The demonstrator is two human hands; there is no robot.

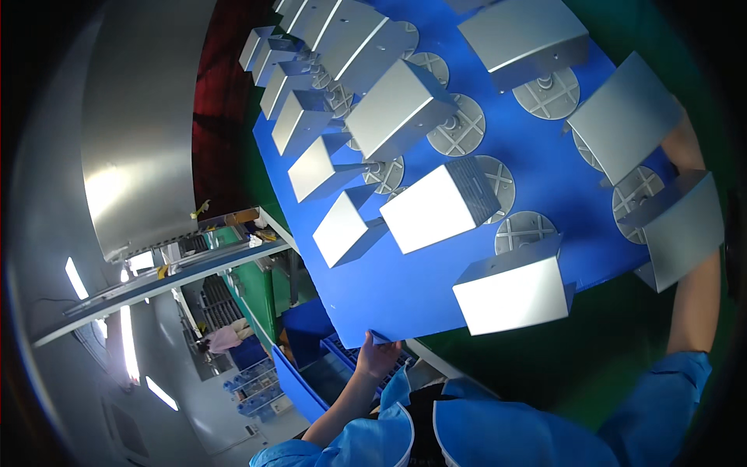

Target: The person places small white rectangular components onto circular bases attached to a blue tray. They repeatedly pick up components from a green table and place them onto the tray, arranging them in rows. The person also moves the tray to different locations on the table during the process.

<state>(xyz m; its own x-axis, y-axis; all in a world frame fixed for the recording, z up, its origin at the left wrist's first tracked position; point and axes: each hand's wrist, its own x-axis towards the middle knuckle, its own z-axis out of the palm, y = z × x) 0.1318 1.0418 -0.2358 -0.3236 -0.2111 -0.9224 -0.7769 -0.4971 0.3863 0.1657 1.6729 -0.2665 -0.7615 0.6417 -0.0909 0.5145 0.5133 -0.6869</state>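
Observation:
A large blue board (342,300) carries rows of silver bent-metal housings, each joined to a round ribbed disc. My left hand (379,359) grips the board's near corner, thumb on top and fingers curled at the edge. A pale housing (513,296) sits just to the right of that corner. On the far right, my right arm passes behind one grey housing (685,229). My right hand (683,144) shows only in part beside another housing (626,117), which hides its fingers. Ribbed discs (638,198) lie between these two housings.
Left of the board stands a large curved metal panel (140,140) beside a dark red surface (222,109). Below are a metal rail (171,276) and a blue bin (299,385) near my left arm. A person in pink (226,338) is farther off. The floor is green.

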